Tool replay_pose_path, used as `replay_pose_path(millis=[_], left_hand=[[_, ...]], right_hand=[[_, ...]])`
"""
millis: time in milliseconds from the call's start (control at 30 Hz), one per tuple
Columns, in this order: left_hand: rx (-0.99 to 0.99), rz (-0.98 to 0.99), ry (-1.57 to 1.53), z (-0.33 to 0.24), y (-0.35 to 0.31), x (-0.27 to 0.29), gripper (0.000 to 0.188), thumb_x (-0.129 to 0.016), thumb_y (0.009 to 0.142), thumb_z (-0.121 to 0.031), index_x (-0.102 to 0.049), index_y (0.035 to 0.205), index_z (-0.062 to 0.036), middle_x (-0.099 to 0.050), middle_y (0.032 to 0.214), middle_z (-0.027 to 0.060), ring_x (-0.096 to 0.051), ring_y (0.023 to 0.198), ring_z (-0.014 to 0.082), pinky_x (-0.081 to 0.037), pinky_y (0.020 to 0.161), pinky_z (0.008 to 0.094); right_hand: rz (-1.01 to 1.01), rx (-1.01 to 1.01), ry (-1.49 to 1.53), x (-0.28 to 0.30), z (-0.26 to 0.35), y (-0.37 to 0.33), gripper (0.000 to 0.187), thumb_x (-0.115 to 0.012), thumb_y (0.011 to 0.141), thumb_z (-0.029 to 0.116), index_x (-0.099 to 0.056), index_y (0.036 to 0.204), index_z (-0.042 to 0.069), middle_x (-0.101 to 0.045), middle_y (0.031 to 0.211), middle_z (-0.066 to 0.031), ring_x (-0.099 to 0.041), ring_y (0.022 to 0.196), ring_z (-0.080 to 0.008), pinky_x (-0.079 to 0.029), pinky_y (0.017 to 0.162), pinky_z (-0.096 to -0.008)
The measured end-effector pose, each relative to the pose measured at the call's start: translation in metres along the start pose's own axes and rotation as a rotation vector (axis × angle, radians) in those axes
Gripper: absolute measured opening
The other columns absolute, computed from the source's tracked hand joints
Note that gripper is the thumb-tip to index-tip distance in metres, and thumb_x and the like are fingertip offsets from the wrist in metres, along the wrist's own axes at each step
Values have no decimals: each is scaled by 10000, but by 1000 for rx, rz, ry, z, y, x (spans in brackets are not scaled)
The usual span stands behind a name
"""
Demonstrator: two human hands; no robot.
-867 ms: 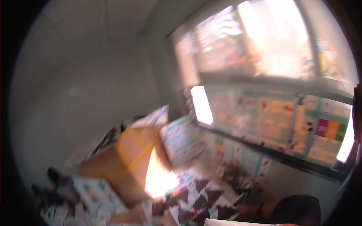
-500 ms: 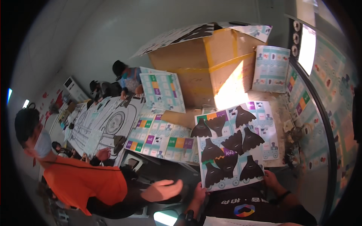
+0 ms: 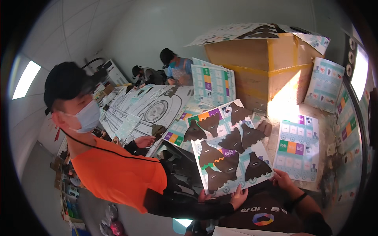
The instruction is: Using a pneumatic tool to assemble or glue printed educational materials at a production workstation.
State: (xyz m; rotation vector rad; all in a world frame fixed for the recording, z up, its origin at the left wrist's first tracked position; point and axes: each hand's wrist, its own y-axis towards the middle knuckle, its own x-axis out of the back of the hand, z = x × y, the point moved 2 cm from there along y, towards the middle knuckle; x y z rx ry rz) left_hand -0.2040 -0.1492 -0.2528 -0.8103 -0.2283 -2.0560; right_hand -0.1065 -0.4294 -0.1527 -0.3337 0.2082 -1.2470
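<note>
Since the earlier frame, the printed card sheet (image 3: 232,163) sits closer and lower. Left hand (image 3: 238,196) and right hand (image 3: 282,179) pinch its near edge, fingers closed. Support both corners evenly; keep sheet flat above the lap.

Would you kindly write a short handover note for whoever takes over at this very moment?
Left hand: grips the lower left edge of the printed card sheet with dark die-cut shapes.
Right hand: grips its lower right corner.
Sheet is held flat above the table, over more printed sheets; a cardboard box stands behind.
Done: sheet lifted in both hands.
Left: sheet not yet set down.
</note>
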Motion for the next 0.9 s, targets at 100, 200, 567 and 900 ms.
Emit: replay_pose_path(millis=[100,200,567,900], left_hand=[[176,289,345,16,18,-22,388,-589,993,-147,-490,1368,-124,-585,1273,143,-620,1109,338,-554,859,520],[105,495,961,43,33,-43,361,-567,1002,-127,-490,1354,-94,-553,1321,134,-586,1185,334,-548,891,522],[181,521,1066,205,74,-153,327,-689,931,-93,-606,1244,-50,-674,1119,102,-675,982,244,-571,801,377],[901,258,1443,343,66,-425,679,-753,822,-502,-536,1256,-28,-712,1038,231,-704,964,360,-517,811,505]], right_hand=[[61,28,-227,-9,-18,9,379,-482,1022,162,-569,1361,14,-687,822,-61,-624,630,-118,-517,600,-254],[110,87,-506,0,-82,11,310,-562,993,194,-665,1245,45,-727,920,-101,-678,758,-156,-556,714,-301],[75,-97,-671,18,-83,-43,327,-606,903,273,-709,1092,27,-702,1079,-209,-666,1043,-378,-527,904,-414],[171,-160,-808,43,-159,8,461,-654,876,422,-705,1163,65,-661,1227,-200,-621,1173,-333,-466,1041,-415]])
